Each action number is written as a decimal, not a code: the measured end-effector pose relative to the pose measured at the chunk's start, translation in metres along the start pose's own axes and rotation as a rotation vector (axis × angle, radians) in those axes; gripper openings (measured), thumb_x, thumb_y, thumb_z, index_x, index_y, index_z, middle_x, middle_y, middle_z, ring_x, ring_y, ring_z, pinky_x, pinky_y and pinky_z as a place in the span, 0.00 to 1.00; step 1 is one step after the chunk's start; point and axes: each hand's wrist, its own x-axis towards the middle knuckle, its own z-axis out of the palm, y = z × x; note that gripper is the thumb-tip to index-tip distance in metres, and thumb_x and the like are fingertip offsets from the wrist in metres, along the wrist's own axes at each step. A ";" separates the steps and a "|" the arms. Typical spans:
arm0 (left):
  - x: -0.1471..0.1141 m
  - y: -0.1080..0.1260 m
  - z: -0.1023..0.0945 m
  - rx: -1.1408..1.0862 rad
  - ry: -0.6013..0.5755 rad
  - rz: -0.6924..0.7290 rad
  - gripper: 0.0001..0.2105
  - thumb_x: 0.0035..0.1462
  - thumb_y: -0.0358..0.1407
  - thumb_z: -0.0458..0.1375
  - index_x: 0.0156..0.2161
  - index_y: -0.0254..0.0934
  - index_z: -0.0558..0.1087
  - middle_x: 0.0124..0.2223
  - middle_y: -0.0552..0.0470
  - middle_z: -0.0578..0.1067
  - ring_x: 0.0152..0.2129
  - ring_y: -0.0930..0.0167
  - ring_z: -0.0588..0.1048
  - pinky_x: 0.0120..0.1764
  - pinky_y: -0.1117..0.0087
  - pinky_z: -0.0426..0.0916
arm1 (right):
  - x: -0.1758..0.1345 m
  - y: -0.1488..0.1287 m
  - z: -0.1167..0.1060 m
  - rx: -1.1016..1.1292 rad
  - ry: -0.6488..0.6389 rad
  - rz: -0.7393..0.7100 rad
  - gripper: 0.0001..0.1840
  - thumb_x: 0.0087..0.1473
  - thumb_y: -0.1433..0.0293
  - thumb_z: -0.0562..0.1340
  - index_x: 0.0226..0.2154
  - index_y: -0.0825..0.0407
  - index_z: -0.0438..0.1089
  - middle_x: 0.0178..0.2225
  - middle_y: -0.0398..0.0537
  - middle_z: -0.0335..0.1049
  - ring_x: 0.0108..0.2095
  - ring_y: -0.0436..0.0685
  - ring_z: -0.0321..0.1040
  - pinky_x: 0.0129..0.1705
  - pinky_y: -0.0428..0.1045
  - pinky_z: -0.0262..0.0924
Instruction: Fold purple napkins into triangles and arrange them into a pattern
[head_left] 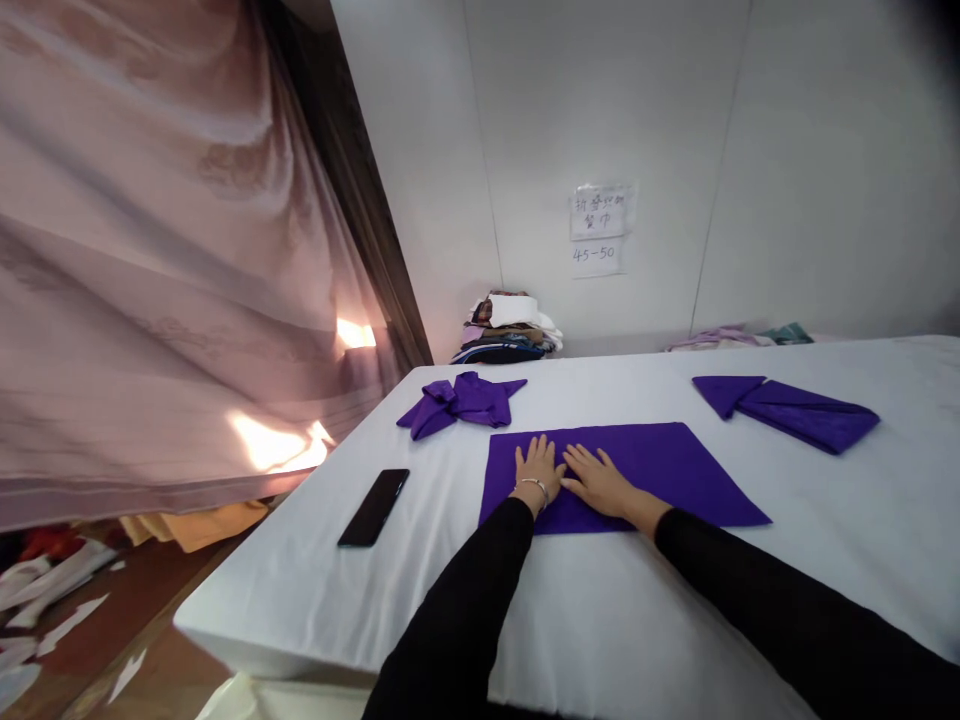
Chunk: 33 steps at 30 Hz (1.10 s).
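Note:
A purple cloth napkin (pixel 667 470) lies flat on the white-covered table, its right end slanted. My left hand (pixel 539 470), with a bracelet at the wrist, rests palm down on the napkin's left part, fingers spread. Close beside it, my right hand (pixel 598 480) also lies flat on the cloth, fingers stretched out and pointing up and left. The fingertips of the two hands almost meet. Beyond the napkin to the left sits a purple napkin folded into a knotted shape (pixel 465 402). Far right is another folded purple napkin (pixel 806 412) with a pointed end.
A black phone (pixel 374 508) lies on the white tablecloth (pixel 300 600) at left. Stacked folded clothes (pixel 510 328) stand behind the table's far edge, against the wall. A pink curtain (pixel 165 250) hangs at left. Paper signs (pixel 598 228) are on the wall.

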 end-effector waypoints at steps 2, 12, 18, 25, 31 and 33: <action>0.012 -0.015 0.000 -0.005 -0.003 -0.055 0.29 0.58 0.48 0.35 0.61 0.35 0.51 0.65 0.48 0.46 0.61 0.63 0.43 0.59 0.51 0.39 | 0.021 0.001 0.005 0.009 -0.011 -0.003 0.38 0.57 0.49 0.40 0.61 0.56 0.47 0.62 0.57 0.42 0.62 0.62 0.35 0.59 0.63 0.30; 0.027 -0.050 0.009 -0.017 0.053 -0.164 0.37 0.54 0.57 0.30 0.62 0.34 0.49 0.65 0.48 0.46 0.61 0.63 0.42 0.60 0.54 0.38 | 0.021 0.120 -0.009 -0.104 -0.007 0.308 0.38 0.55 0.48 0.39 0.61 0.53 0.46 0.63 0.51 0.40 0.62 0.61 0.35 0.59 0.63 0.33; 0.029 -0.050 0.009 -0.017 0.060 -0.166 0.37 0.55 0.57 0.31 0.61 0.34 0.50 0.65 0.47 0.47 0.61 0.62 0.43 0.59 0.54 0.39 | -0.045 0.204 -0.016 -0.194 0.071 0.550 0.38 0.55 0.50 0.39 0.60 0.55 0.47 0.63 0.52 0.41 0.62 0.61 0.36 0.58 0.64 0.35; 0.031 -0.052 0.005 0.016 0.087 -0.164 0.35 0.56 0.55 0.34 0.60 0.33 0.53 0.64 0.45 0.50 0.61 0.61 0.46 0.59 0.53 0.42 | -0.064 0.156 -0.043 -0.121 0.054 0.627 0.38 0.56 0.50 0.41 0.60 0.58 0.49 0.62 0.59 0.41 0.62 0.64 0.36 0.57 0.65 0.36; 0.026 -0.036 -0.005 0.033 0.071 -0.188 0.34 0.57 0.52 0.35 0.61 0.29 0.51 0.64 0.43 0.47 0.61 0.60 0.45 0.58 0.50 0.44 | -0.040 0.023 -0.024 0.081 0.009 0.066 0.40 0.55 0.46 0.41 0.61 0.54 0.44 0.63 0.55 0.38 0.63 0.61 0.30 0.60 0.62 0.25; 0.013 -0.024 -0.004 0.061 0.086 -0.135 0.32 0.58 0.49 0.36 0.61 0.30 0.50 0.64 0.44 0.47 0.61 0.61 0.45 0.58 0.50 0.43 | -0.036 -0.003 -0.012 0.132 -0.030 -0.020 0.41 0.55 0.46 0.42 0.62 0.54 0.43 0.63 0.56 0.38 0.63 0.61 0.30 0.60 0.62 0.24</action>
